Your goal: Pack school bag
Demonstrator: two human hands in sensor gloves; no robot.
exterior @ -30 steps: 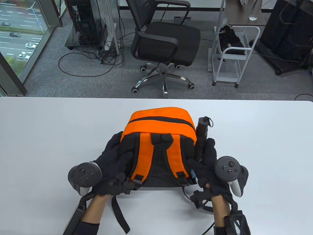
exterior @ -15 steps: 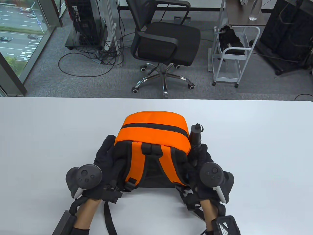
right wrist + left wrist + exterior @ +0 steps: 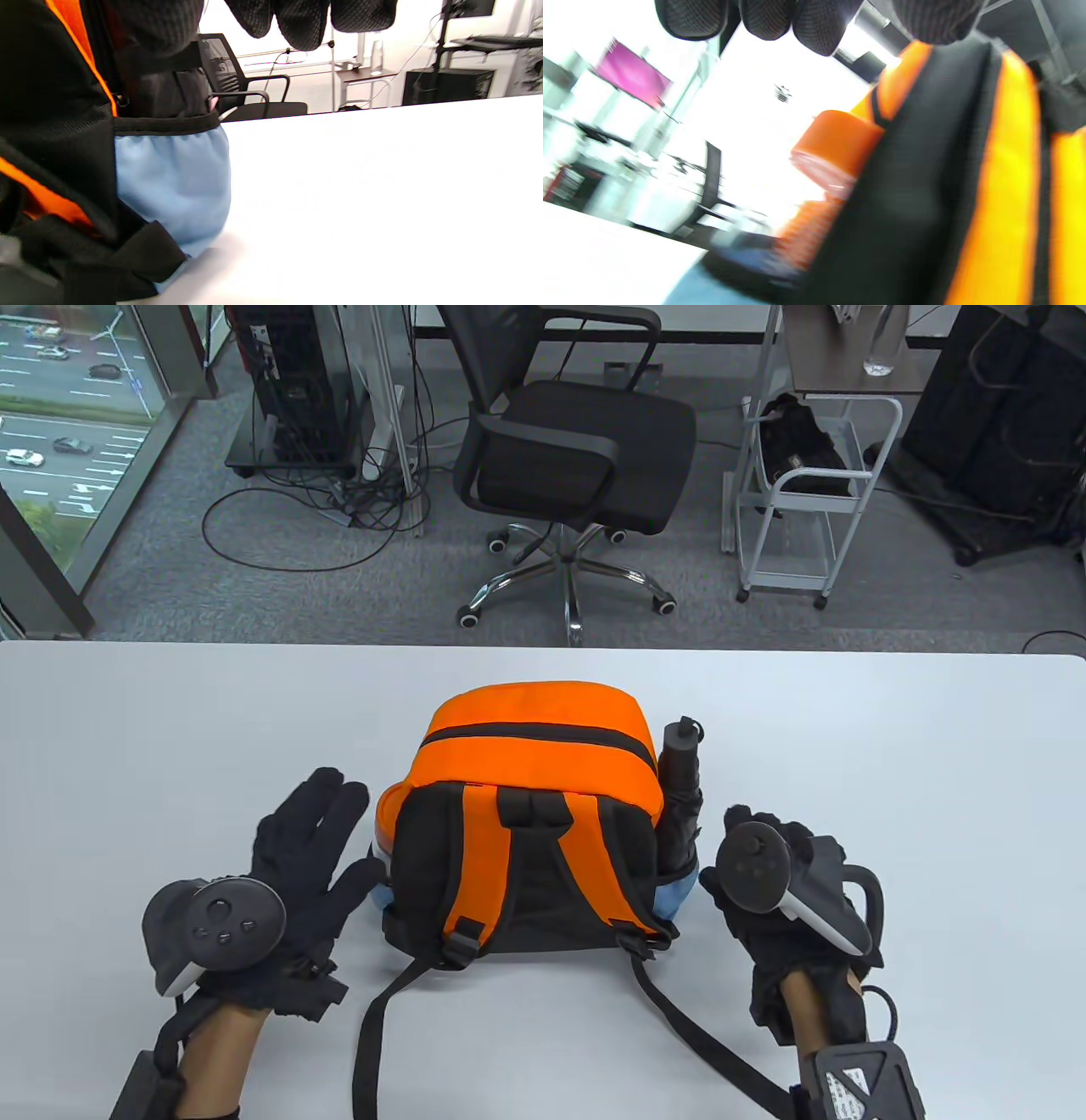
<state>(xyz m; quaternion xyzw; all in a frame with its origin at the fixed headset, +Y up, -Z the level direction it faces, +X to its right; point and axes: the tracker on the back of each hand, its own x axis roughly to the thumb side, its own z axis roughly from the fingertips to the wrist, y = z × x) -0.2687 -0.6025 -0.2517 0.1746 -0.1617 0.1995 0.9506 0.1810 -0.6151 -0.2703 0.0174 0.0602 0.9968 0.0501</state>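
Left hand [image 3: 293, 869] spread open, right hand [image 3: 776, 891] loosely curled, both empty beside backpack [image 3: 526, 831].

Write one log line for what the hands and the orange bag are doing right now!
backpack: standing on table, zipped | umbrella: in right side pocket | left hand: open, off bag | right hand: off bag

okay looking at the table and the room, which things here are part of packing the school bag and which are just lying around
Part of the job:
orange backpack
black folded umbrella in its right side pocket
orange-lidded bottle in its left side pocket
left hand and right hand, both off the bag

Just around:
office chair
white cart
floor cables
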